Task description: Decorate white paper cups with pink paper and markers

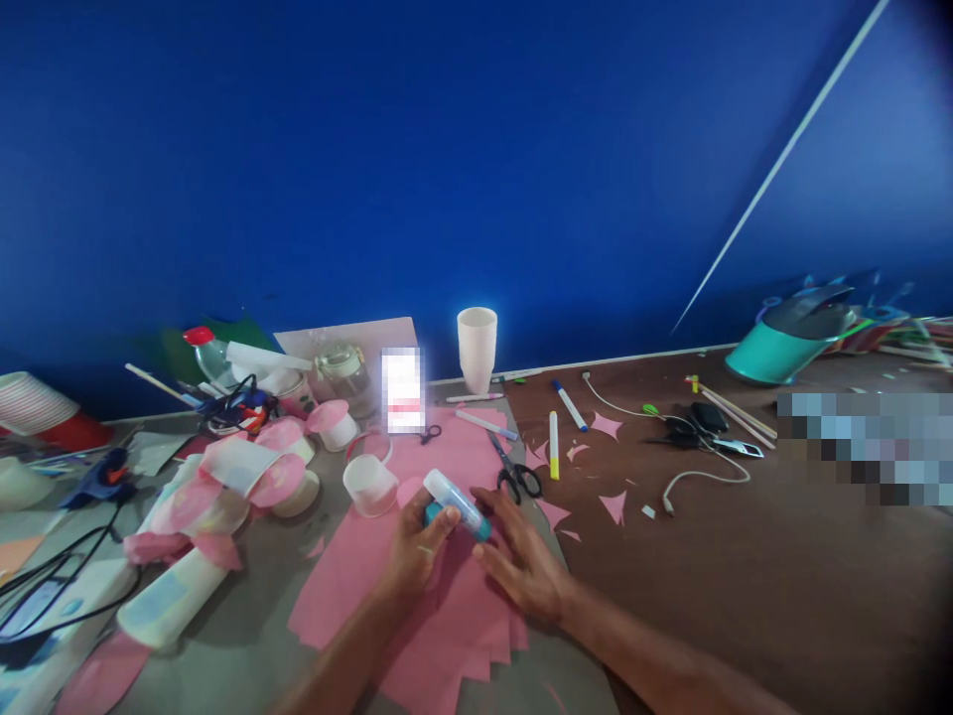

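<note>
No text, brand, number or sign can be read. On the blue-and-white tube (pixel 460 503) at six o'clock, any lettering is lost to blur. The white panel (pixel 403 382) toward eight o'clock is masked by coarse blocks, by which any writing is hidden. On the yellow marker (pixel 554 447) between four and five o'clock and the blue marker (pixel 570 407) toward four, no print can be made out at this size.
</note>
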Action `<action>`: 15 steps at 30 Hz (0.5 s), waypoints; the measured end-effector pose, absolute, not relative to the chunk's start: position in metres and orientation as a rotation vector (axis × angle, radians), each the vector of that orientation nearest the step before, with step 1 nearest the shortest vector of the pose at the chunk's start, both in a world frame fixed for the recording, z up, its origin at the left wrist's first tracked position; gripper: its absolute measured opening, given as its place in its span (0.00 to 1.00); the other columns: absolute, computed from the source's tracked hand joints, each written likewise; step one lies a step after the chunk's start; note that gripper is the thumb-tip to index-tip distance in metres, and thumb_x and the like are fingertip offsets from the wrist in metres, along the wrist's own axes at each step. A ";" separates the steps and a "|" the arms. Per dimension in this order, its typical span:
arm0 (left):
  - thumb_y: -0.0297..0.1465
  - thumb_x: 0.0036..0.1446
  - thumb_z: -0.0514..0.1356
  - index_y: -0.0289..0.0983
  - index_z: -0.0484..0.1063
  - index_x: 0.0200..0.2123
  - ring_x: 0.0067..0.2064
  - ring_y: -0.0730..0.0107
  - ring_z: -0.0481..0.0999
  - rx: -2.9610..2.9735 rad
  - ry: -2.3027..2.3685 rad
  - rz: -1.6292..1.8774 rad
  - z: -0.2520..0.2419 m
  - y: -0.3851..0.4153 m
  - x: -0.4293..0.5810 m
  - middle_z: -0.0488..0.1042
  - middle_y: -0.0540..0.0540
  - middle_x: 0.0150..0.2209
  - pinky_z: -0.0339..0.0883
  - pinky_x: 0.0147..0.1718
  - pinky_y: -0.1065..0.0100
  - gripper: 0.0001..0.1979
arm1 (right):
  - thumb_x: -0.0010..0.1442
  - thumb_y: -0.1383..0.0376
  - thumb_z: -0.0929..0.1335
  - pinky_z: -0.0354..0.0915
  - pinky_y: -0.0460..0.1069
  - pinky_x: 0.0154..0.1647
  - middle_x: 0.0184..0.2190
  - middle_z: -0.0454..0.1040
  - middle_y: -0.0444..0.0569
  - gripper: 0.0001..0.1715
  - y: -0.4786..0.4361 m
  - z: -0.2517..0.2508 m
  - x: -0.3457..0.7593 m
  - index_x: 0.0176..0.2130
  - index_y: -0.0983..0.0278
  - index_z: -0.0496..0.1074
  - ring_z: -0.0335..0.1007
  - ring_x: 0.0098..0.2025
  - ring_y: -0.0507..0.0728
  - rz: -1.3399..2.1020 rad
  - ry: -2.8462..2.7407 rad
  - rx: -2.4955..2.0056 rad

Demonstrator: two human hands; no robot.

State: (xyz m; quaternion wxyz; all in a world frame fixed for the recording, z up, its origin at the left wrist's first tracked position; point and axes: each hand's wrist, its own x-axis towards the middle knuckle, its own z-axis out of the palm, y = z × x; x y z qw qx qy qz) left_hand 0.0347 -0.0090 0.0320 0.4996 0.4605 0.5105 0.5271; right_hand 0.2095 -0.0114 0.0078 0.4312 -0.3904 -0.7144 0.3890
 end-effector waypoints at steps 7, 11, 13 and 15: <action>0.47 0.47 0.71 0.36 0.72 0.27 0.26 0.72 0.61 1.125 1.257 1.279 0.026 -0.007 0.033 0.65 0.53 0.22 0.58 0.27 0.69 0.20 | 0.59 0.66 0.68 0.75 0.55 0.47 0.43 0.81 0.53 0.25 -0.008 0.006 0.207 0.56 0.63 0.72 0.78 0.43 0.61 0.975 -1.807 -1.055; 0.44 0.46 0.71 0.37 0.73 0.27 0.26 0.72 0.61 1.136 1.237 1.261 0.030 -0.008 0.036 0.65 0.53 0.22 0.59 0.27 0.69 0.18 | 0.55 0.67 0.69 0.74 0.59 0.49 0.43 0.80 0.55 0.27 -0.011 0.000 0.207 0.55 0.63 0.73 0.77 0.45 0.64 0.653 -1.879 -1.080; 0.43 0.47 0.71 0.37 0.74 0.28 0.26 0.71 0.62 1.122 1.225 1.272 0.031 -0.009 0.037 0.66 0.53 0.22 0.59 0.28 0.69 0.17 | 0.55 0.66 0.70 0.74 0.60 0.52 0.47 0.80 0.56 0.28 -0.012 -0.002 0.208 0.56 0.63 0.73 0.77 0.50 0.66 0.634 -1.898 -1.046; 0.44 0.47 0.71 0.37 0.74 0.28 0.26 0.71 0.63 1.094 1.216 1.292 0.032 -0.008 0.036 0.67 0.52 0.22 0.60 0.28 0.69 0.17 | 0.57 0.65 0.69 0.74 0.59 0.54 0.52 0.79 0.57 0.29 -0.011 -0.003 0.209 0.58 0.63 0.72 0.76 0.54 0.66 0.679 -1.897 -1.011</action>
